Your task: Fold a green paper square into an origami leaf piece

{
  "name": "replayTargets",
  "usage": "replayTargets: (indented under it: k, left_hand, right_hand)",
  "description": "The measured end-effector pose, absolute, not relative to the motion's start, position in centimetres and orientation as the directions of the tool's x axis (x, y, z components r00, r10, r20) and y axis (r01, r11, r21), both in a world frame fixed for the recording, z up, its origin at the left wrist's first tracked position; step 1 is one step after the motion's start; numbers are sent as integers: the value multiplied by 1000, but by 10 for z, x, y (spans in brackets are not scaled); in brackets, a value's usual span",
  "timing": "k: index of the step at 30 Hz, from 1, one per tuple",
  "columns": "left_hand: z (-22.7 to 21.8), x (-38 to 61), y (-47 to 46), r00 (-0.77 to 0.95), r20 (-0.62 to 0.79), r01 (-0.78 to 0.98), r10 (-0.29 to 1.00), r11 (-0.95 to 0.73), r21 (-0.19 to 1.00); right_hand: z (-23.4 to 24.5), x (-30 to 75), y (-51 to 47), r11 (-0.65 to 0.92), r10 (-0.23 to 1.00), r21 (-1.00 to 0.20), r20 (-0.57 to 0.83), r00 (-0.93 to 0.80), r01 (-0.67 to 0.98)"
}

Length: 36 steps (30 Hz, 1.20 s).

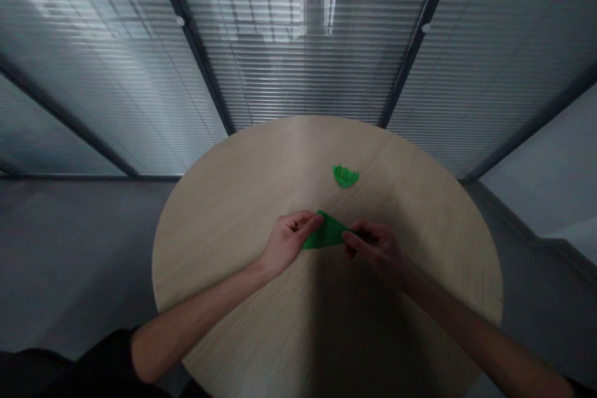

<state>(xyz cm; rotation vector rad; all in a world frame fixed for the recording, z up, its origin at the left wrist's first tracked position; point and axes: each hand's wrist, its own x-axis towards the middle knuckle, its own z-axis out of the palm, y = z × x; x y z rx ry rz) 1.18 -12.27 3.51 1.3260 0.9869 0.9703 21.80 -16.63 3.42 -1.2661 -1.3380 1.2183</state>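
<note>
Pinching flat green triangular paper-like sheet [329, 233] over round pale wood-grain table [224, 199]: our left hand [285, 241] clamped on wide end, our right hand [380, 252] on narrow tip. Small jagged-edged green piece [346, 176] lies beyond, apart. We judge uneven pull could tear tip; slack left thumb could let sheet twist.

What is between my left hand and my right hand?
In the head view, a green triangular sheet spans the gap, pinched by the left hand and the right hand.
</note>
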Motion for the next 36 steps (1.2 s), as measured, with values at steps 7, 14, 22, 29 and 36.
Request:
replayTargets:
  k: [7,14,22,29,36]
  left_hand:
    - [37,11,-123,317,-17,2,948,17,1000]
    - [37,12,-123,315,-11,-15,949,16,1000]
    - [42,13,-124,322,-8,-71,947,32,997]
    - [41,13,-123,330,-1,-66,944,24,997]
    - [40,13,-123,309,-10,-34,951,21,999]
  right_hand:
    - [34,218,-166,-4,997,-992,-14,-78,123]
    - [34,219,-166,12,997,-990,1,-78,140]
    - [32,219,-166,2,997,-994,-7,-76,113]
    - [31,220,-165,23,996,-991,11,-93,134]
    - [32,219,-166,15,996,-993,4,-85,120]
